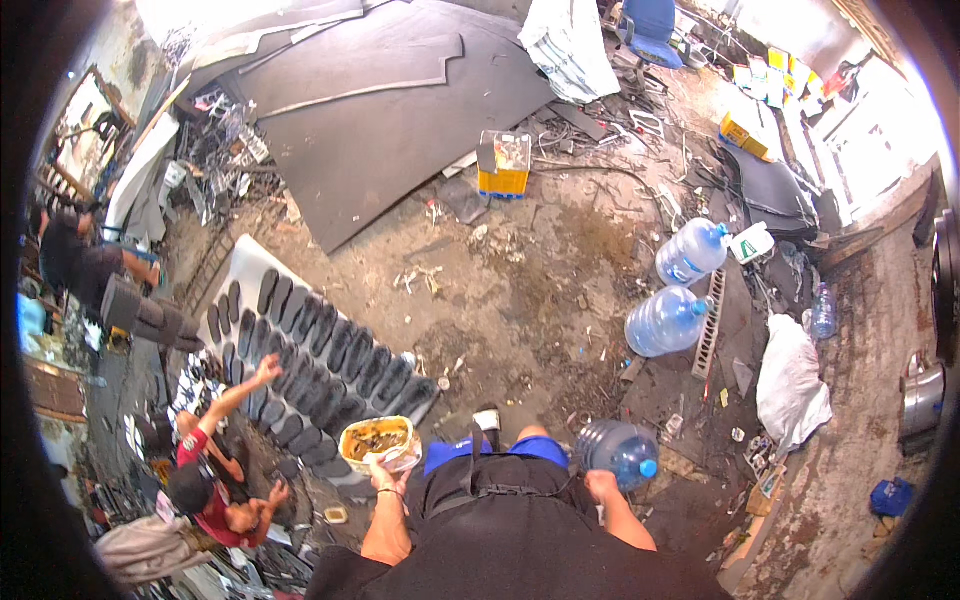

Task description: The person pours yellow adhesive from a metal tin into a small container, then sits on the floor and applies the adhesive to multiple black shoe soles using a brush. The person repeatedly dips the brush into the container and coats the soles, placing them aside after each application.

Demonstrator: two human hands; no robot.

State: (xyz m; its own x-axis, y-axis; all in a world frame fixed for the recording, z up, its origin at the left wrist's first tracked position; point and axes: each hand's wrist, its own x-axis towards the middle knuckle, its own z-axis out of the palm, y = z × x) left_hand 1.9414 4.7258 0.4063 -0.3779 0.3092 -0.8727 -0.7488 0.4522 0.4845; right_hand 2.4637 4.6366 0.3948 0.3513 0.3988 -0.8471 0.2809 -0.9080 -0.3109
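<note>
Pretty open dirt floor [520,290] straight ahead, just scraps and litter on it. Left side is blocked by the white board [250,262] covered in dark soles [330,365] plus a person [215,480] crouched there reaching out. To the right, two water jugs [668,320] and a white sack [790,385] eat up the room, and dark sheets [400,120] close off the far end.

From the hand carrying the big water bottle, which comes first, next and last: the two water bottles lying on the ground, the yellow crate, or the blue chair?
From the right hand, in the head view:
1. The two water bottles lying on the ground, ahead and slightly right; nearest.
2. The yellow crate, farther ahead, slightly left.
3. The blue chair, at the far end; farthest.
</note>
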